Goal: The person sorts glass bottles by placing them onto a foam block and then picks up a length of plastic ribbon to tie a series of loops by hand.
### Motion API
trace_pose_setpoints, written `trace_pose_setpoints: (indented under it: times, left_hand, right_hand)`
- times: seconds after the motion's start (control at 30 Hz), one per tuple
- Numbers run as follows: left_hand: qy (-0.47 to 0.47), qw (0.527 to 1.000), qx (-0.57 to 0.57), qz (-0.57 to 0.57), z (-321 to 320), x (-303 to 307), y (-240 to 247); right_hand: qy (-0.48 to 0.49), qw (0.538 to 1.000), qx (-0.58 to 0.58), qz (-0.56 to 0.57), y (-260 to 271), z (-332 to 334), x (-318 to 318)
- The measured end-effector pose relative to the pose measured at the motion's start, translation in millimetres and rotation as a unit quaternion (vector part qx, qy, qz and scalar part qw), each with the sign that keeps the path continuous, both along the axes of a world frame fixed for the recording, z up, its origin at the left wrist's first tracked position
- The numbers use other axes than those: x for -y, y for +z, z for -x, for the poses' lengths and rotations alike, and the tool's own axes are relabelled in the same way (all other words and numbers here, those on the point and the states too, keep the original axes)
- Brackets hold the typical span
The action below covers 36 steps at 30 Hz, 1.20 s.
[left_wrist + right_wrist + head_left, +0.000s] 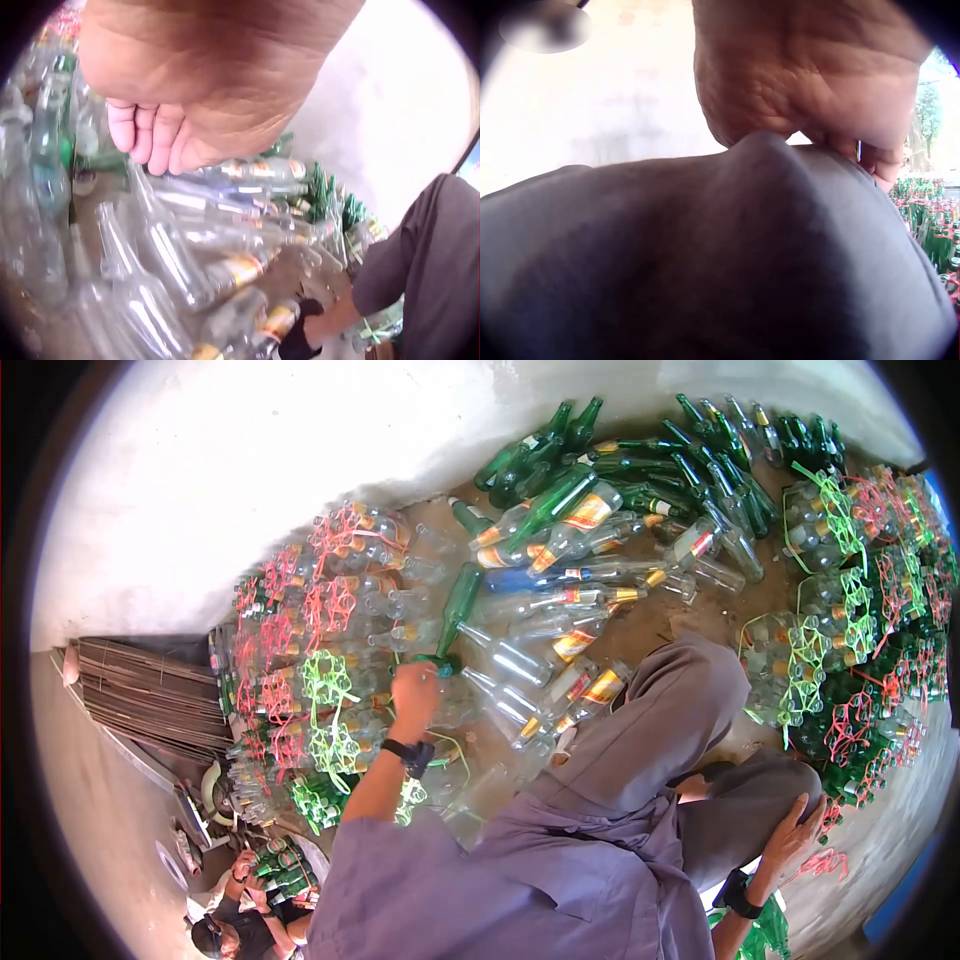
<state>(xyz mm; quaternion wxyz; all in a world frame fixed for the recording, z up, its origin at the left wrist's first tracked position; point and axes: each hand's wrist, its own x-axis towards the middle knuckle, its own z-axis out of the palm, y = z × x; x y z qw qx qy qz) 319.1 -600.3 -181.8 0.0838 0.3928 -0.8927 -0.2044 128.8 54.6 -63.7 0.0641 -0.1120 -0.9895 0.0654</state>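
Observation:
My left hand reaches down among glass bottles at the left-centre, its fingers bent. A green bottle lies with its neck toward this hand, and more green glass shows right at the fingertips. In the left wrist view the bent fingers hang over clear bottles; I cannot tell whether they grip the green glass behind them. My right hand rests on my trousered knee, its fingers lying over the cloth. The right wrist view shows its palm side against the knee.
Loose clear bottles and green bottles cover the floor ahead. Bundles tied with pink and green strips stand left and right. A pale wall rises behind. Another person handles green bottles at lower left.

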Motion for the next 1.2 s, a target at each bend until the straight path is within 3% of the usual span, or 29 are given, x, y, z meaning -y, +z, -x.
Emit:
trace_pose_setpoints:
  times: [0.07,0.1,0.17,0.2,0.27,0.3,0.37,0.63,0.9,1.2]
  left_hand:
    - [-0.008,0.993,0.001,0.12,-7,37,5]
    - [-0.007,0.993,0.002,0.12,-8,47,7]
    - [0.028,0.976,0.089,0.194,-13,61,10]
    - [0.03,0.976,0.089,0.195,-18,65,8]
    - [0.108,0.976,0.186,0.04,-25,77,-4]
    - [0.108,0.976,0.185,0.041,-33,88,-16]
    - [0.095,0.981,0.159,-0.065,-45,102,-35]
    - [0.137,0.976,0.167,0.019,-39,92,-52]
    - [0.187,0.957,0.22,0.04,-43,89,-5]
    - [0.134,0.962,0.221,0.092,-38,79,66]
  right_hand:
    - [0.007,1.0,0.001,-0.015,1,2,5]
    - [0.001,1.0,-0.004,-0.01,5,4,13]
    - [-0.004,1.0,-0.01,-0.005,5,6,19]
    - [-0.006,1.0,-0.007,0.001,4,7,18]
    - [-0.008,1.0,-0.007,0.008,3,9,15]
    - [-0.009,1.0,0.002,0.005,3,8,13]
    - [-0.012,1.0,0.011,0.003,2,6,9]
    - [0.004,1.0,-0.028,0.011,6,5,20]
    - [0.015,0.999,-0.042,-0.003,-1,5,14]
    - [0.018,0.999,-0.037,0.001,-4,6,14]
